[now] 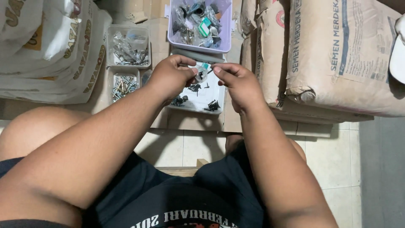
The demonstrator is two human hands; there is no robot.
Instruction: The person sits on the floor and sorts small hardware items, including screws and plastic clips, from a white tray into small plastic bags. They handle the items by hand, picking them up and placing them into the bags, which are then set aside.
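Head view: both hands meet just above a white tray [198, 98] that lies on flattened cardboard on the floor. The left hand [171, 76] is curled nearly closed, thumb and forefinger pinching a small clear plastic bag [201, 74] with a bit of green label at its top. The right hand [236, 81] is closed to a fine pinch too, its fingertips at the bag's 3 o'clock edge; it appears to hold a small dark screw at the bag's mouth, though the piece is too small to be sure. The bag hangs directly over the tray, between the two hands.

Loose black screws [212, 105] lie scattered on the tray, a cluster at 5 o'clock from the bag and another at 7 o'clock, partly under the left wrist. At 12 o'clock from the hands stands a lilac bin [225, 25] heaped with filled packets. At 10 o'clock sit two clear boxes of silvery screws [126, 52], one behind the other. White sacks [50, 46] are piled at 9 o'clock, brown paper cement sacks [337, 55] at 3 o'clock.

To handle the bag well, I judge that the left pinch should hold the mouth open and steady while the right works, and both hands should stay over the tray so that anything dropped lands among the loose screws rather than on the cardboard or tiles.
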